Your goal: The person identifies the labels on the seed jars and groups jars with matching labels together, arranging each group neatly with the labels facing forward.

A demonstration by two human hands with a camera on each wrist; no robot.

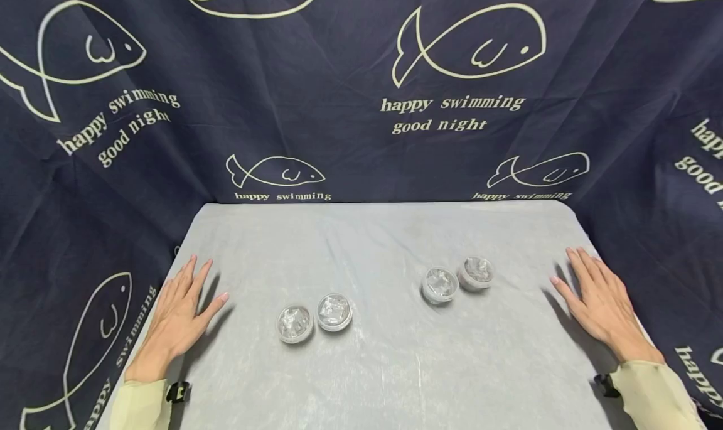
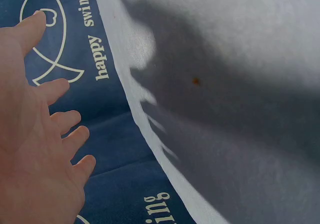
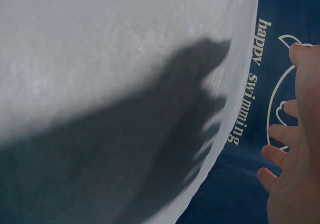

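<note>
Flatly, left hand (image 1: 177, 314): palm down at the left edge of the worktop (image 1: 384, 380), fingers straight and fanned, holding nothing; pale sleeve cuff at the wrist.
Right hand (image 1: 599, 304): palm down near the right edge, fingers straight and slightly spread, holding nothing; its cuff is the same pale fabric.
Left pair of containers (image 1: 314, 317): two small round tubs with clear lids, crinkled shiny contents showing through, touching side by side, to the right of the left hand and apart from it.
Right pair of containers (image 1: 457, 280): two more round clear-lidded tubs, touching, set a little farther back, to the left of the right hand and apart from it.
Worktop cover: light grey cloth, soft and faintly creased, with rounded far corners.
Backdrop (image 1: 361, 91): dark navy fabric, draped and wrinkled, printed with cream outlined fish and the words "happy swimming good night".
</note>
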